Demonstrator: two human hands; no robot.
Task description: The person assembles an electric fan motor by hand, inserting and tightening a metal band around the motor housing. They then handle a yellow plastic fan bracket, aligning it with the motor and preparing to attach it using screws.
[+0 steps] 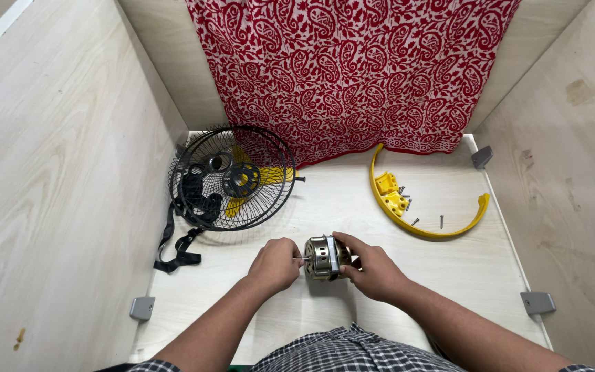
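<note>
Motor (325,257) sits near-centre on the counter (449,269), held between both hands. Left hand (275,264) pinches the shaft end on the motor's left; right hand (372,270) wraps the motor's right side, fingers over the top. Both hands are clamped on it. Far left: black fan cage (232,178) lying tilted, yellow blade (270,173) and black parts inside it, black strap (173,249) trailing near. Far right: yellow curved guard piece (427,213) with loose screws (441,221) beside it. Red patterned cloth (352,69) hangs at the back. Nothing lies between hands and motor.
</note>
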